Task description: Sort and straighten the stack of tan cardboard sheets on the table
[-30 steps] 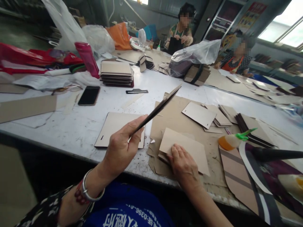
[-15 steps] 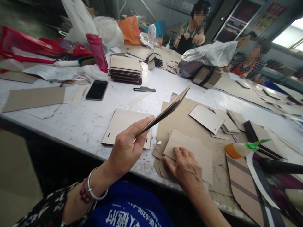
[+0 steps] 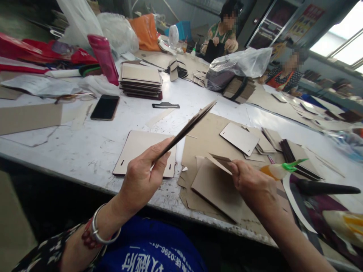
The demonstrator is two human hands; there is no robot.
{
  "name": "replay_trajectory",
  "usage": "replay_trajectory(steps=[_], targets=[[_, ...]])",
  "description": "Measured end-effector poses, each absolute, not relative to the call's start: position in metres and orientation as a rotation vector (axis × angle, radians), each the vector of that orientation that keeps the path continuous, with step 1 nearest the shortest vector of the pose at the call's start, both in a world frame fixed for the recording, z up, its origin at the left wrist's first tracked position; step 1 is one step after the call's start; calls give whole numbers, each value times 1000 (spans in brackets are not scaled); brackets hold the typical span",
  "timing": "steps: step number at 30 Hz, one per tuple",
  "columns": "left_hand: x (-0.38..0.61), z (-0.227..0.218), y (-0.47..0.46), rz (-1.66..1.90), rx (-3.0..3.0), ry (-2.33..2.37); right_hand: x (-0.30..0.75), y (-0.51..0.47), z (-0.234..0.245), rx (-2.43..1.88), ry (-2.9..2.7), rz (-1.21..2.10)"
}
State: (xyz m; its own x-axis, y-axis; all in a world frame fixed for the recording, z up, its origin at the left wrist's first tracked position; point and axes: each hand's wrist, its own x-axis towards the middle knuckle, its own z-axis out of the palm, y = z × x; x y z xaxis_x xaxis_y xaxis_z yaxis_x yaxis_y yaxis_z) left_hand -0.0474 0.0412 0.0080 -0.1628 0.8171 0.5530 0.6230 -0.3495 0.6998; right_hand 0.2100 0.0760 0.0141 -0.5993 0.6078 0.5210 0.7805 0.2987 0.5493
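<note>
My left hand (image 3: 144,170) is closed around a thin stack of beige panels (image 3: 191,126), seen nearly edge-on and tilted up to the right. Below it, a pale panel (image 3: 144,149) with small dark slots lies on the white table, partly behind that hand. My right hand (image 3: 252,185) pinches the edge of a beige sheet (image 3: 219,162), raised at an angle. Under this sheet, larger beige panels (image 3: 214,189) rest on a brown cardboard sheet (image 3: 198,141). The right fingertips show only in part.
At the right lie slotted panels (image 3: 239,139) and a glue bottle (image 3: 273,172) with a green nozzle. Further back are a panel stack (image 3: 140,81), a phone (image 3: 104,107), a pink bottle (image 3: 103,58) and a flat black piece (image 3: 166,105). Two people sit across the table.
My right hand has gone from lying flat on the beige panels to pinching a sheet and lifting it to the right. My left hand still holds its stack. The view has shifted slightly.
</note>
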Motion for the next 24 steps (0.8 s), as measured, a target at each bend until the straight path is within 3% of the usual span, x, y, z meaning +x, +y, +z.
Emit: replay_trajectory(steps=[10,16,24], targets=[[-42,12,45,1504,1951,1643,258,112,30,-1443,-2298,-1276],[-35,11,48,1475,2019,1624,265,134,35,-2056,-2492,-587],[-31,15,53,1390,2012,1670,296,145,28,-2161,-2429,-164]])
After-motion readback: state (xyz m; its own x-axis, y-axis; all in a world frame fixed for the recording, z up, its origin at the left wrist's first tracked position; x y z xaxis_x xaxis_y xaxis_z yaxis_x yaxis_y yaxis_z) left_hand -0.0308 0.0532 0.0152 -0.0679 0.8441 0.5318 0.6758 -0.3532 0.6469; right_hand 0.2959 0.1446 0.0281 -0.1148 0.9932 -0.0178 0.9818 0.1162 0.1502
